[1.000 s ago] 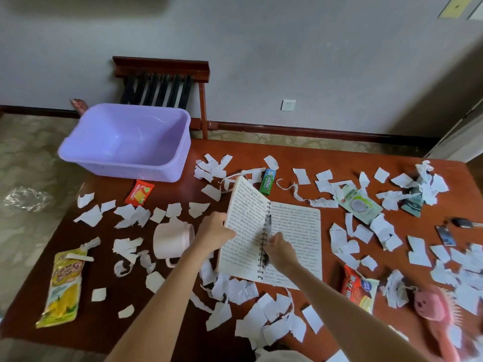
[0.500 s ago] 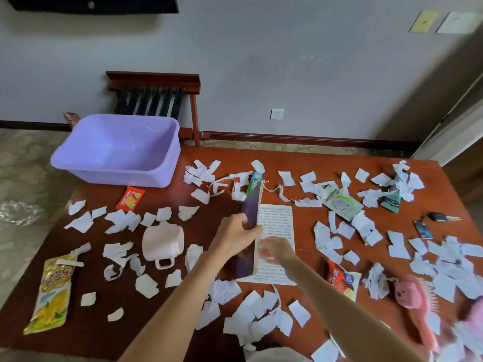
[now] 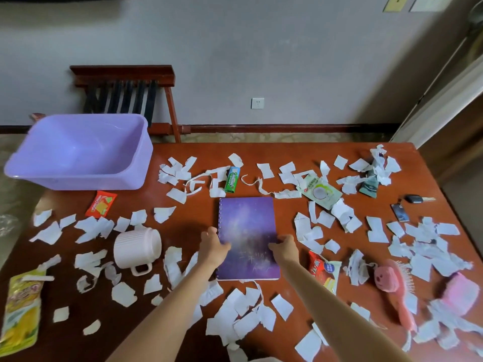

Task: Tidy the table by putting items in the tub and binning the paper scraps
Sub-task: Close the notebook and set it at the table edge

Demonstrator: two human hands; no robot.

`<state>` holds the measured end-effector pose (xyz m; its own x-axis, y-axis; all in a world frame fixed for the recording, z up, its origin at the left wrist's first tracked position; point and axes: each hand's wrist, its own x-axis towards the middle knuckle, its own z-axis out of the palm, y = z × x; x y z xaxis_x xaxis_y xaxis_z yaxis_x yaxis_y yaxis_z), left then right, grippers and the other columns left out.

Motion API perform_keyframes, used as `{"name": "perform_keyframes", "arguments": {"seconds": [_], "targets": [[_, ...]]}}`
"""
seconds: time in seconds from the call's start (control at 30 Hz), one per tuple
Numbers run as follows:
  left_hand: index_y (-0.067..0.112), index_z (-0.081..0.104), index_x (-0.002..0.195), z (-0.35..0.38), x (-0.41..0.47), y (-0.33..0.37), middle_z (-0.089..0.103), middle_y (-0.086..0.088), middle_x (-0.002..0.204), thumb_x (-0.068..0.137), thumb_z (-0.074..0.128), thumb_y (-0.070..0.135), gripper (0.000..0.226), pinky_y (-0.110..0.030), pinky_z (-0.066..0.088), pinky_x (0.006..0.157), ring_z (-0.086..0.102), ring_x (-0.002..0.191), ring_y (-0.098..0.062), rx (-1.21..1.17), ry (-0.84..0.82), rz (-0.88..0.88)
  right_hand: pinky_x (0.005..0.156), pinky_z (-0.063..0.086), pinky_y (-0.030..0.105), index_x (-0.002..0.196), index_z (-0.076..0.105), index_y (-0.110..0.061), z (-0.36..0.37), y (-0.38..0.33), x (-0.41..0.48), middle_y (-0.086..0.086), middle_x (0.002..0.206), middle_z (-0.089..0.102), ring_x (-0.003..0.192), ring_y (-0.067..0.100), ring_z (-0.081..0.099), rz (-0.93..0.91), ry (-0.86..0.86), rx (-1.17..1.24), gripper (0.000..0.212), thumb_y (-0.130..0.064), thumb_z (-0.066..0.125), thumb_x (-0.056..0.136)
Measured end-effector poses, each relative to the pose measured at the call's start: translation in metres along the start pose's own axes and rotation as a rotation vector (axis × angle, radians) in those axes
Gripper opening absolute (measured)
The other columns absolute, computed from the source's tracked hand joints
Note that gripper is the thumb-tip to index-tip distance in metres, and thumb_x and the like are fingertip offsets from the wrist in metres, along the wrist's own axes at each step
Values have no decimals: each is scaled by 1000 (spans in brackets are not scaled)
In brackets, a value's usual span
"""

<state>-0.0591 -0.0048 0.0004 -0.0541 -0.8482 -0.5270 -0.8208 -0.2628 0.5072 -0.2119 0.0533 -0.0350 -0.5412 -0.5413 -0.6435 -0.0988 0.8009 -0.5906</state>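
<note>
Only thing I can properly read is DOUBLEMINT on the green gum pack [image 3: 231, 179]. The orange snack packet [image 3: 100, 204] has "Crisps" or something like it, pretty fuzzy. The writing on the purple notebook [image 3: 248, 231] and the red packet [image 3: 320, 269] is too blurry to read.

- Notebook [image 3: 248, 236]: deep purple cover with a pale cloudy streak and faint white script.
- Table [image 3: 198, 220]: red-brown.
- Scraps [image 3: 245, 317] all round the notebook: white.
- Tub [image 3: 78, 182], behind and left of the notebook: lilac.
- Mug [image 3: 137, 245], left of the notebook: pale pink, ribbed.
- Gum [image 3: 232, 179], just behind the notebook: green, white lettering.
- Packet [image 3: 101, 204], left of the notebook: orange-red and yellow.
- Brush [image 3: 394, 283], right of the notebook: pink.
</note>
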Motion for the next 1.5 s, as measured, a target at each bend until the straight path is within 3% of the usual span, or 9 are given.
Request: {"name": "perform_keyframes", "arguments": {"seconds": [0.1,0.27,0.4,0.53,0.73,1.0,1.17,1.4,1.5], "targets": [[3,44,128,1,8,-2,49,-15,130,84,66,18,51,-28,45,80,54,115,-29,-132,-41,-67,97,50,37,127,45,-5,4,-2,-1,17,130,48,113,32,53,-2,80,-106,38,-8,55,90],[3,54,124,-7,25,-6,58,-13,126,81,71,11,47,-34,46,92,56,113,-30,-530,-82,-246,98,50,41,127,43,-10,10,-8,3,16,131,42,115,33,51,70,67,-154,40,-13,56,89],[3,58,117,-12,28,-10,63,-10,107,84,66,5,34,-27,48,74,60,91,-23,-685,-213,-249,92,53,38,124,46,-10,6,-10,7,15,127,48,108,33,56,94,19,-104,37,-18,56,90],[6,65,111,-4,27,-12,70,-9,103,80,71,11,32,-29,51,74,67,89,-26,-662,-326,-223,65,52,25,122,53,-4,5,-11,3,16,117,62,89,25,61,58,-74,-62,32,-17,55,92],[11,67,104,-11,26,-23,72,-10,100,74,76,19,32,-40,53,85,68,92,-32,-686,-317,-267,93,51,35,121,51,-9,3,-13,-11,11,120,58,107,28,58,39,-54,10,37,-22,62,88],[11,69,90,-36,16,-27,70,-16,100,74,74,8,16,-29,53,72,67,80,-28,-867,-269,-175,56,42,21,116,54,2,2,-50,-43,11,92,57,72,17,51,-6,-144,259,26,-4,48,92],[7,65,106,-26,5,3,69,-11,98,78,73,13,29,-25,50,61,67,80,-24,-842,-269,-110,54,40,22,105,52,-4,-28,-54,-48,5,73,50,65,15,49,-40,-71,280,14,-6,46,91],[4,60,110,22,-11,43,68,-14,109,81,69,9,31,-37,50,84,66,98,-30,-775,-263,-30,48,42,21,93,51,-4,-91,-31,-41,6,66,50,56,16,50,-72,22,286,9,1,45,88],[2,59,107,50,-23,69,66,-17,106,81,66,3,27,-31,50,69,64,84,-28,-771,-285,5,51,38,24,89,49,-2,-123,-9,-30,6,65,47,56,16,46,-54,48,298,7,2,43,88]]}}
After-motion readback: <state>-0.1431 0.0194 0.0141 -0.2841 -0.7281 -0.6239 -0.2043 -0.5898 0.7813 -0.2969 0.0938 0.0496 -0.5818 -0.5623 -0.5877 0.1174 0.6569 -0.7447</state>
